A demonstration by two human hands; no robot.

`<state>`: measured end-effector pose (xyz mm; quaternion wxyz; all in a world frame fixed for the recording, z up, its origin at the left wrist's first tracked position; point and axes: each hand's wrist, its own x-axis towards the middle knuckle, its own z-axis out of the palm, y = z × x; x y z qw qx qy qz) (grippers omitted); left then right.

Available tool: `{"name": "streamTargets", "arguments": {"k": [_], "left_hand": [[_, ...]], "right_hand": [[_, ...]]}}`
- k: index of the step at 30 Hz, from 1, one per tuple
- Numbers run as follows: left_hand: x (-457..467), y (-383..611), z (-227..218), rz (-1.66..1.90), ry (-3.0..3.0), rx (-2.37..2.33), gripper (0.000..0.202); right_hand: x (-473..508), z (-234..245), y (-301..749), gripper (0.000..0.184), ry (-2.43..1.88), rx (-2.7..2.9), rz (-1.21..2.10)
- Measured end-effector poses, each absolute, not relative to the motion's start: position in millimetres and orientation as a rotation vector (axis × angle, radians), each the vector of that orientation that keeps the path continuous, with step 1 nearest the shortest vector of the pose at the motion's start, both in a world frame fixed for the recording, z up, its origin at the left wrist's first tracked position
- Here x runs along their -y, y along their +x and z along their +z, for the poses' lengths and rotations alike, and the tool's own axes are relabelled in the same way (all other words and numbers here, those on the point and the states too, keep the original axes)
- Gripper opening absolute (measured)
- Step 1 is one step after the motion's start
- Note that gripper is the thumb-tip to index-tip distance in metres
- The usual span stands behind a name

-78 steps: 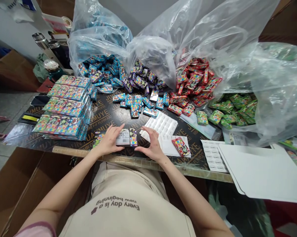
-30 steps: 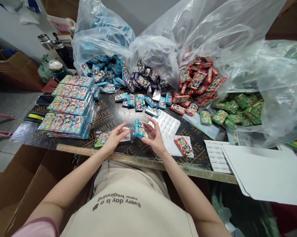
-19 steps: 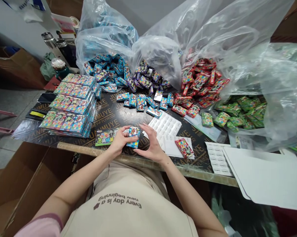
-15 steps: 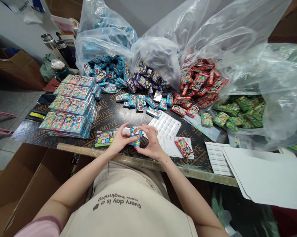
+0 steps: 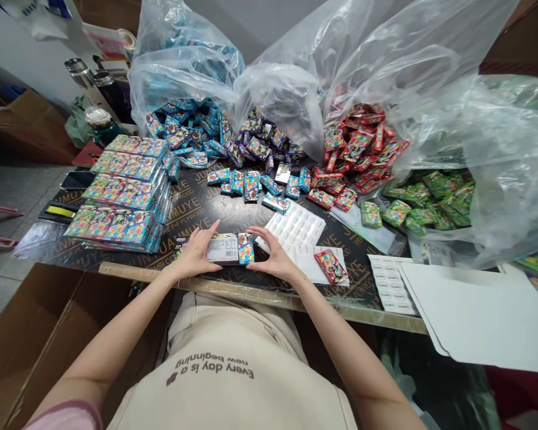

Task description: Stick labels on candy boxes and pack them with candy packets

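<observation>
the barcoded panel (image 5: 223, 248) lies flat on the black table (image 5: 186, 210), close to the near edge in front of you; take it as the landmark. the blue box (image 5: 246, 248) sits against its right end, printed face up. the box's long axis runs straight away from you, one narrow end toward you and the other toward the far side, while the row that panel and box make runs left to right, along the near edge.

your left hand (image 5: 193, 253) covers the panel's left part, thumb along its near side, fingers along its far side; you cannot tell from here whether it presses. a sliver of printed card (image 5: 180, 246) shows past that hand. your right hand (image 5: 273, 255) curves around the box at the panel's right, thumb by the near corner, fingertips by the far one; whether it grips is not clear.

beyond the panel, slightly right, lie loose blue boxes (image 5: 251, 190). to its right, the red box (image 5: 330, 266) rests slantwise on white paper, far end turned left. well to its left stands the pile of wrapped packs (image 5: 120, 191).
</observation>
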<state>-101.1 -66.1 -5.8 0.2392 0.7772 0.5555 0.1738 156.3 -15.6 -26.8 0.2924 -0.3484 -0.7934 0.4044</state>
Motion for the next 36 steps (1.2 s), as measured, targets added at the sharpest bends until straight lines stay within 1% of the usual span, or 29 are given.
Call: {"name": "streamTargets", "arguments": {"k": [2,4,5,6,9,11,13,16,18,21,23,24,27,29,30,33,34,36], "left_hand": [[66,-100,-4,0.495,2.114,-1.499,0.117],[64,-99,-5,0.534,2.113,-1.538,0.115],[63,-99,-6,0.561,2.112,-1.568,0.114],[62,-98,-7,0.588,2.113,-1.59,0.114],[59,-96,-14,0.62,2.143,-1.577,0.114],[58,-94,-18,0.591,2.176,-1.555,0.114],[59,-94,-24,0.545,2.213,-1.566,0.114],[61,-97,-32,0.476,2.292,-1.59,0.111],[63,-101,-36,0.441,2.328,-1.595,0.107],[62,-107,-38,0.423,2.339,-1.633,0.099],[59,-106,-33,0.473,2.312,-1.743,0.089],[58,-103,-29,0.534,2.27,-1.811,0.084],[55,-80,-12,0.836,1.957,-1.858,0.07],[53,-55,-1,1.006,1.602,-1.656,0.057],[51,-43,4,1.033,1.379,-1.536,0.049],[46,-17,12,1.108,0.86,-1.232,0.043],[45,-14,13,1.141,0.762,-1.19,0.04],[44,-19,16,1.169,0.676,-1.173,0.033]], "right_hand": [[14,-23,157,0.09,-0.904,2.104,1.121],[18,-20,156,0.095,-1.003,2.059,1.02],[21,-18,154,0.094,-1.069,2.02,0.945],[26,-16,152,0.089,-1.116,1.992,0.886],[32,-13,149,0.064,-1.095,2.101,0.822],[21,-12,155,0.053,-1.143,2.18,0.724],[-6,-12,173,0.049,-1.323,2.103,0.548],[-66,-18,219,0.053,-1.579,1.921,0.367],[-103,-24,252,0.057,-1.878,1.931,0.204],[-132,-30,286,0.048,-2.017,2.058,0.085],[-129,-29,287,0.042,-1.945,2.054,0.037],[-120,-27,281,0.042,-1.868,2.021,0.048],[-75,-16,236,0.049,-1.511,1.886,0.256],[-37,-7,197,0.051,-1.285,1.837,0.425],[-19,-4,178,0.052,-1.22,1.831,0.473],[22,3,143,0.052,-1.112,1.878,0.554],[29,5,139,0.054,-1.076,1.912,0.583],[36,9,140,0.064,-0.98,1.994,0.663]]}}
